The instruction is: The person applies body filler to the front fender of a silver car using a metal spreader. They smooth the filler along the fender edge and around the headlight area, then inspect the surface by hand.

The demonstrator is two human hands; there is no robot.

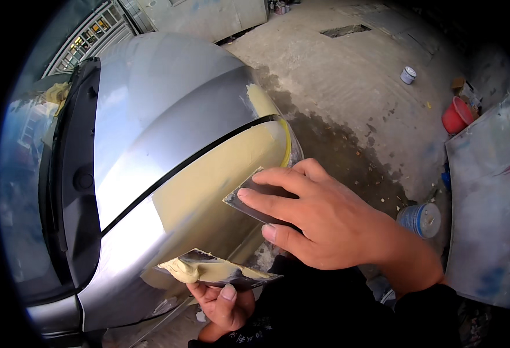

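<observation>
Yellowish body filler covers much of the silver car's fender, just below the dark gap along the hood. My right hand grips a flat dark spreader, fingers stretched along its face and thumb at its lower side. The spreader's edge lies at the filled area; whether it touches cannot be made out. Lower down, my left hand pinches a second spreader from below. On that one sits a thick lump of soft filler at its left end.
The windshield and black cowl lie to the left. On the concrete floor stand a small can, a red bucket and a blue-white pail. A paint-stained panel is at the right, and a floor opening lies farther off.
</observation>
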